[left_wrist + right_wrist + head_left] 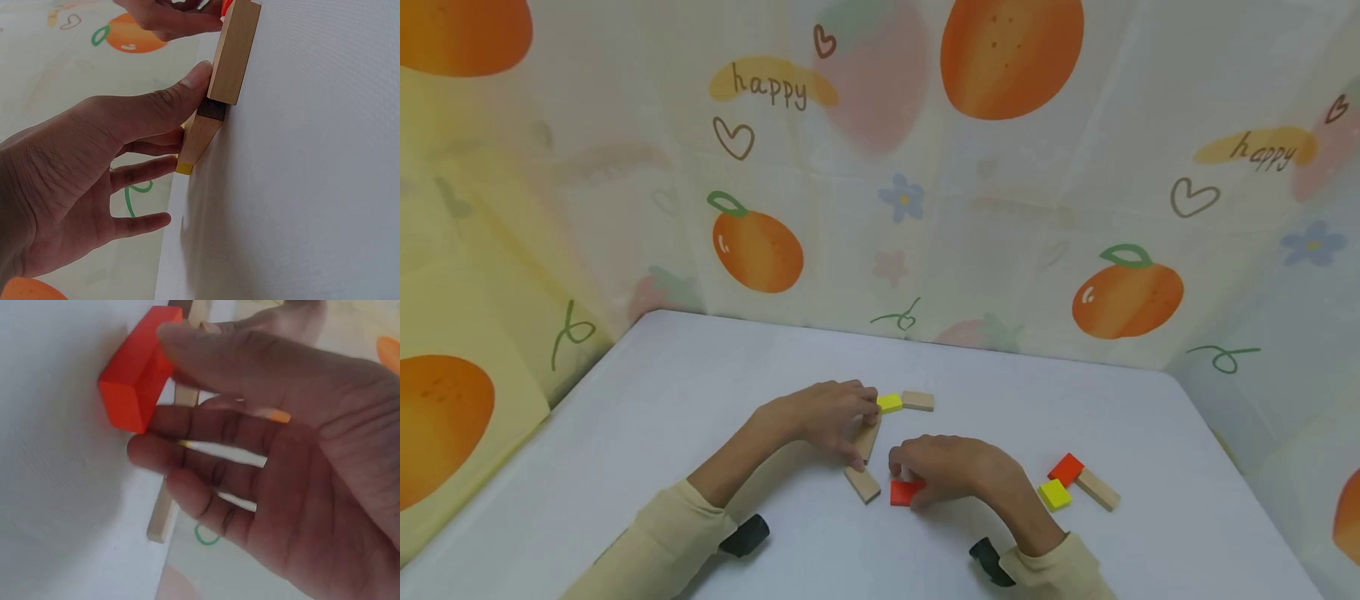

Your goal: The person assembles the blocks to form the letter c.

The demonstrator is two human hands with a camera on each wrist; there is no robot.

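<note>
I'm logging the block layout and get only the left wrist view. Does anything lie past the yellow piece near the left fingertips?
Observer: Yes, the head view shows a pale rectangular wooden block just to the right of that flat yellow rectangular block.

Operator: And away from that row, off to the person's right?

Observer: Beyond the right grip, three more blocks sit grouped: a red rectangular block, a small yellow four-sided block and a long pale wooden block.
</note>
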